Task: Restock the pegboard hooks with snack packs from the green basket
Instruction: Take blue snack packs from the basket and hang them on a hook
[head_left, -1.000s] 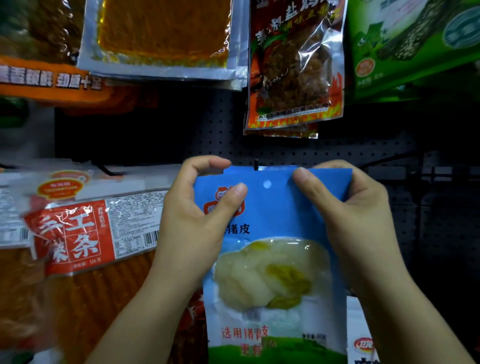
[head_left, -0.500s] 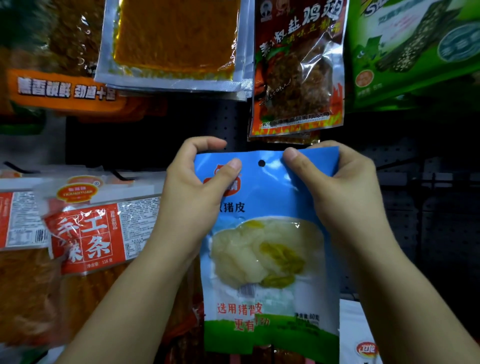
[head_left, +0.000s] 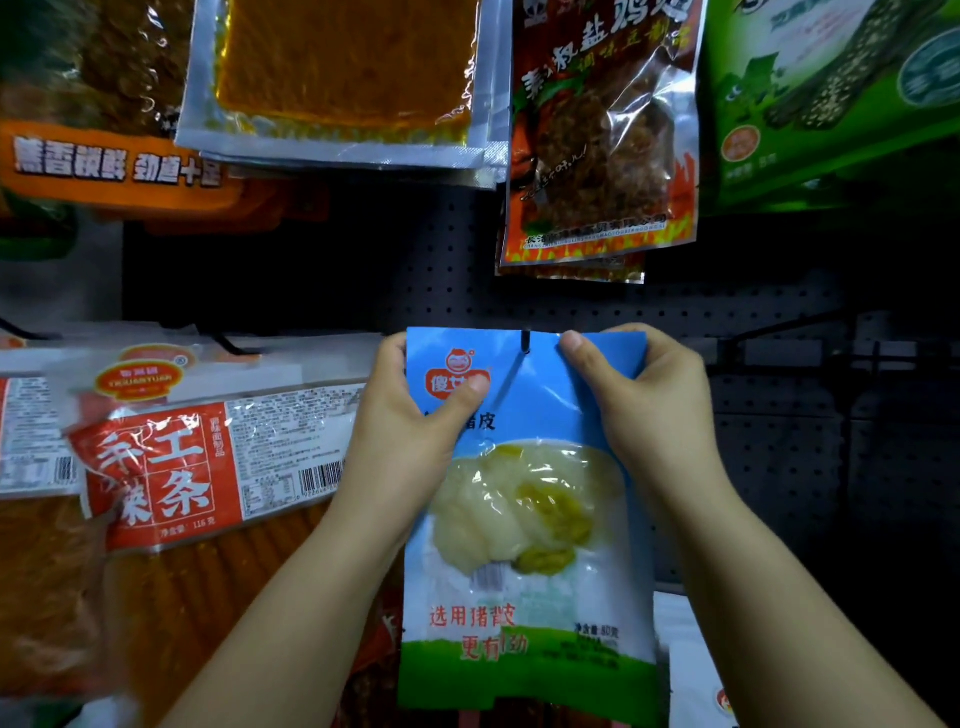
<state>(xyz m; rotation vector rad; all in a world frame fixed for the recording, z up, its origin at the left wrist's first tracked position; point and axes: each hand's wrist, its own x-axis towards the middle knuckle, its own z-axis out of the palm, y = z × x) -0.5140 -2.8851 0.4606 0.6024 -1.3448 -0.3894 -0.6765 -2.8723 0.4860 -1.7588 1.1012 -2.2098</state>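
Both hands, left (head_left: 415, 431) and right (head_left: 639, 410), pinch the blue pack (head_left: 524, 519), its hole on the hook (head_left: 525, 343) at 12 o'clock; pushing back remains.

1. The black hook tip (head_left: 525, 340) now protrudes through my blue pack's (head_left: 524, 467) hang hole; earlier the hole was clear.
2. My left hand (head_left: 415, 431) thumb sits lower on the pack.

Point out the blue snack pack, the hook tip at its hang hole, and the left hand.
blue snack pack (head_left: 540, 410): head view, blue upper panel.
hook tip (head_left: 525, 342): head view, dark end at the hang hole.
left hand (head_left: 415, 441): head view, back of hand.
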